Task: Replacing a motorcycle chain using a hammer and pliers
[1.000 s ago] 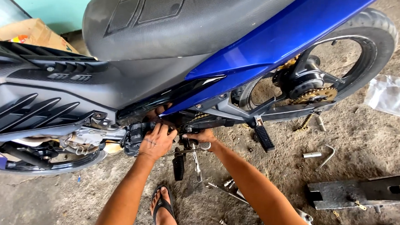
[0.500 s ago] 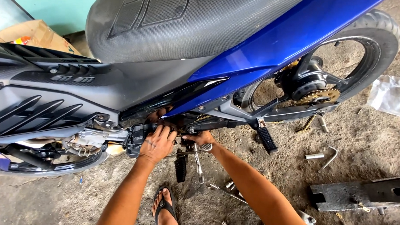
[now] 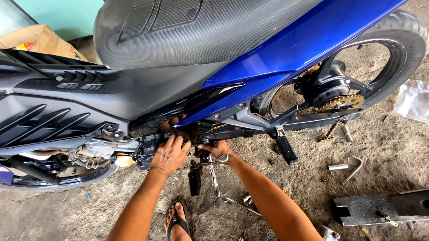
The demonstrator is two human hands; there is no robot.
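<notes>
From my remote seat I look down on a blue and grey motorcycle (image 3: pixel 187 81) parked on a dirt floor, its textured black seat (image 3: pixel 199 25) filling the top of the view. My left hand (image 3: pixel 169 153) is curled over a dark engine part (image 3: pixel 149 149) low on the bike's side, fingers bent against it; I cannot tell whether they truly grip it. My right hand (image 3: pixel 214 148) is tucked just beside it under the blue side panel (image 3: pixel 298 47), fingers closed on something in the frame that is hidden from me. A bracelet (image 3: pixel 222 158) sits on that wrist. Below the hands hang a black footpeg (image 3: pixel 194 180) and a thin metal rod (image 3: pixel 215 178). A second footpeg (image 3: pixel 286 149) juts out farther back, near the rear wheel (image 3: pixel 393 50) with its gold sprocket (image 3: pixel 341 102) and a chain (image 3: pixel 329 133) dangling loose to the ground. A bent hook tool (image 3: pixel 353 169), a small metal tube (image 3: pixel 338 166) and scattered bolts (image 3: pixel 246 198) lie on the dirt. A clear plastic bag (image 3: pixel 420 101) rests by the tyre, a grey metal stand (image 3: pixel 387 207) at lower right. My sandalled foot (image 3: pixel 177 224) shows between my forearms.
</notes>
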